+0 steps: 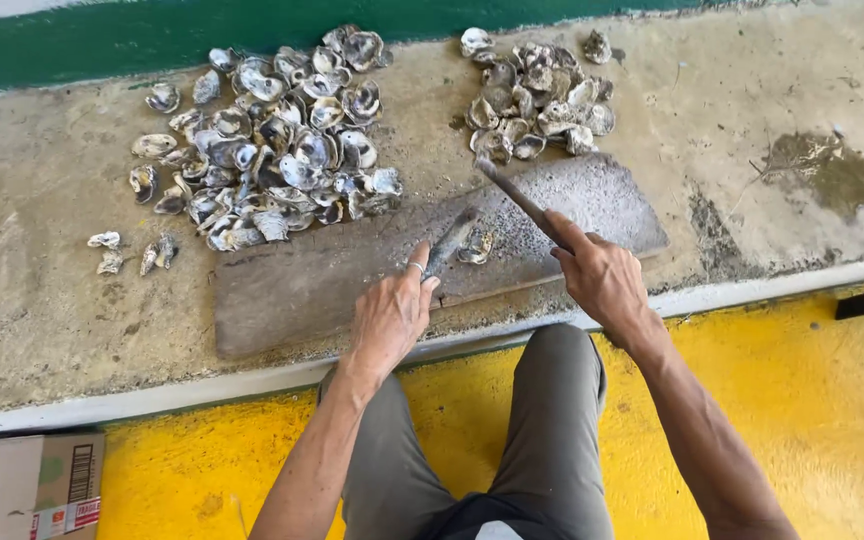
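Left hand (390,318) pins an oyster (450,243) flat on the board (302,290) while the right (602,280) grips a raised blade (512,195); steadying the shell, fingers clear, looks wise.

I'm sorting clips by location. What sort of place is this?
Probably an outdoor or open-shed shellfish-shucking spot. Two heaps of oyster shells, a large pile and a smaller pile, lie on a rough concrete ledge beside a worn wooden board, above a yellow-painted floor.
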